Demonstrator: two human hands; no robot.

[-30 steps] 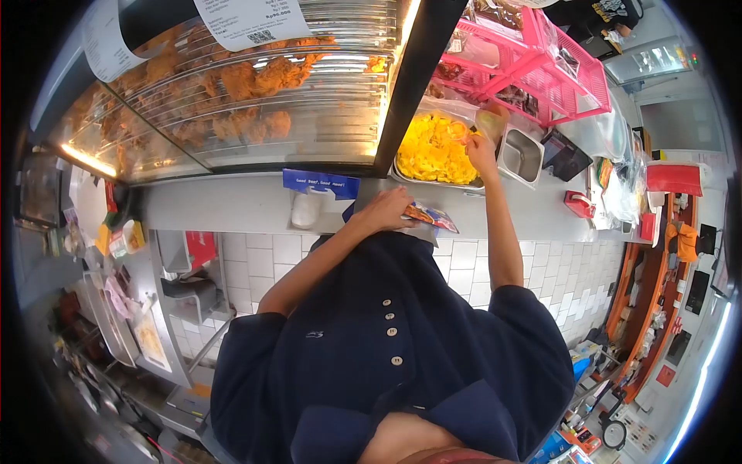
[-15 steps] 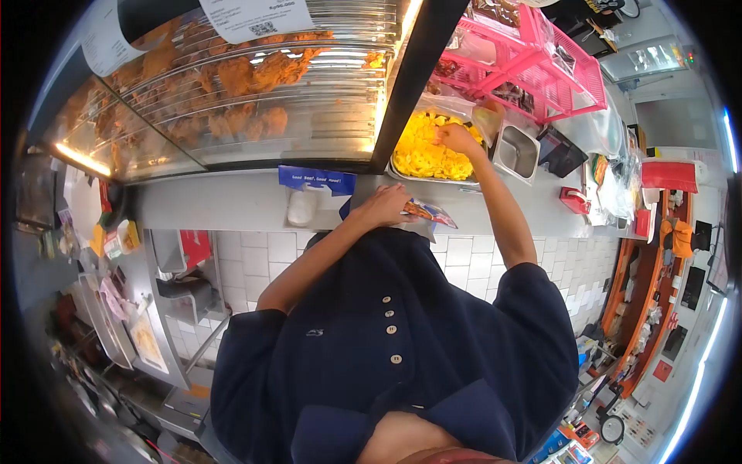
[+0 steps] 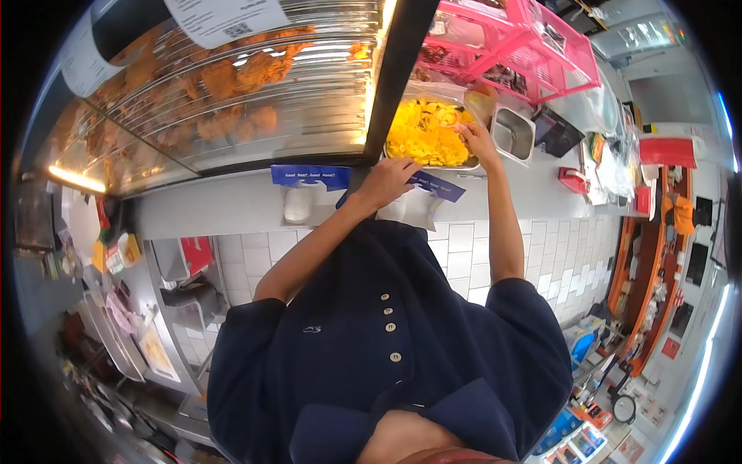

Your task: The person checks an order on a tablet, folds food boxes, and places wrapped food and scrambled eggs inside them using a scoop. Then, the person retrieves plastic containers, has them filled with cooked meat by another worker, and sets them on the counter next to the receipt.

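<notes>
Head view: at the table's (image 3: 232, 203) near edge, the left hand (image 3: 393, 182) curls its grip over a blue-topped white package (image 3: 423, 206). The right hand (image 3: 478, 142) pinches its fingers above yellow food (image 3: 421, 138); whether they hold anything is unclear. The food's tray (image 3: 473, 165) sits tightly between a glass cabinet (image 3: 309, 116) and a metal pan (image 3: 513, 136).

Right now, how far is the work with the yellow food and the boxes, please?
Done: the left box stands open with a white bundle inside.
In hand: the left hand is at the blue flap of the right box; the right hand is at the yellow food.
Left, it seems: no yellow food shows in either box, and both look unclosed.
</notes>
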